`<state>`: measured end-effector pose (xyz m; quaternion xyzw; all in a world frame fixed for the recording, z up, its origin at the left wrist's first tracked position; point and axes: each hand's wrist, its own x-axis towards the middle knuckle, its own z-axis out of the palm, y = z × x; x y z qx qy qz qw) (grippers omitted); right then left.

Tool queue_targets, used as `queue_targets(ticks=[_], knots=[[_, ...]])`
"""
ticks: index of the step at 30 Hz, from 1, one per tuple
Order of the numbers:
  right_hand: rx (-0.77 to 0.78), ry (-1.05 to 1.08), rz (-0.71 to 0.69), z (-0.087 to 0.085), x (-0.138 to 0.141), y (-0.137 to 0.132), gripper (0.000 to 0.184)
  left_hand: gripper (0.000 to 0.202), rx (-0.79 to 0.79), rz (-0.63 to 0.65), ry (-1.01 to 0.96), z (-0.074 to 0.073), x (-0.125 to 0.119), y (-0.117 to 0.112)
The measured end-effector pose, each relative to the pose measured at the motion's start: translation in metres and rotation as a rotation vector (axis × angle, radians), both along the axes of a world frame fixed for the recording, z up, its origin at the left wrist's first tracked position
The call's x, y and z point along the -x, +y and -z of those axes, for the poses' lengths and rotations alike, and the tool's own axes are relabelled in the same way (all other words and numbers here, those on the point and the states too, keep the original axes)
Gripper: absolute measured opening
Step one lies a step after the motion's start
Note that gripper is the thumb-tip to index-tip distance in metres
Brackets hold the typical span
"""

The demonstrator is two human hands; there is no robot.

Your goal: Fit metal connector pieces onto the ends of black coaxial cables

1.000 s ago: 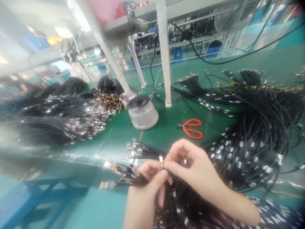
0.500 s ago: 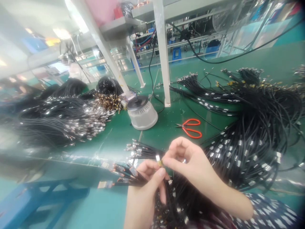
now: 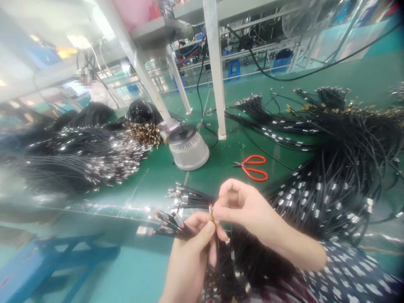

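My left hand (image 3: 197, 246) is closed round a bunch of black cables (image 3: 172, 226), whose metal plug ends stick out to the left. Between its thumb and forefinger stands a small metal connector (image 3: 211, 211) with a yellowish lower part. My right hand (image 3: 241, 206) pinches at this connector from the right, thumb and forefinger together. Behind my hands, a second bundle of black cables (image 3: 189, 197) lies on the green table with its silvery tips to the left. More black cables (image 3: 252, 256) hang over my lap below.
Red-handled scissors (image 3: 255, 167) lie beyond my right hand. A grey round device (image 3: 189, 153) stands by the white shelf posts (image 3: 217, 84). Large cable heaps (image 3: 85, 155) spread left, others (image 3: 325, 189) right. A blue stool (image 3: 47, 261) is at lower left; a person (image 3: 94, 86) sits far back.
The connector at my fingertips has turned to a narrower side, and my right fingers have closed in on it. The cable bunch in my left hand has shifted slightly right and up.
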<state>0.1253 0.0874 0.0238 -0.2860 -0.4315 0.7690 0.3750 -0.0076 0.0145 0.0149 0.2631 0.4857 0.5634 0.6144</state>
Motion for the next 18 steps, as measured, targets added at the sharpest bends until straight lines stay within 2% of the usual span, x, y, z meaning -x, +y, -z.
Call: queue_targets(ticks=[5, 9, 10, 12, 15, 18], knots=[[-0.102, -0.012, 0.08, 0.001, 0.005, -0.005, 0.036, 0.017, 0.011, 0.008, 0.031, 0.0, 0.001, 0.002], [-0.354, -0.236, 0.314, -0.003, 0.006, -0.018, 0.03, 0.019, 0.021, -0.07, 0.092, -0.001, 0.001, 0.001], [-0.392, -0.265, 0.337, -0.004, 0.005, -0.02, 0.03, 0.018, 0.017, -0.083, 0.09, -0.001, 0.001, 0.001], [-0.336, -0.238, 0.239, -0.006, 0.003, -0.017, 0.031, 0.017, 0.012, -0.077, 0.063, -0.001, 0.001, 0.001], [-0.13, -0.117, 0.0, -0.007, 0.002, -0.002, 0.035, 0.016, 0.021, -0.044, 0.045, -0.002, 0.001, 0.002], [-0.088, -0.038, -0.117, -0.006, 0.003, 0.015, 0.04, 0.018, 0.002, -0.003, 0.032, -0.002, 0.004, 0.004]])
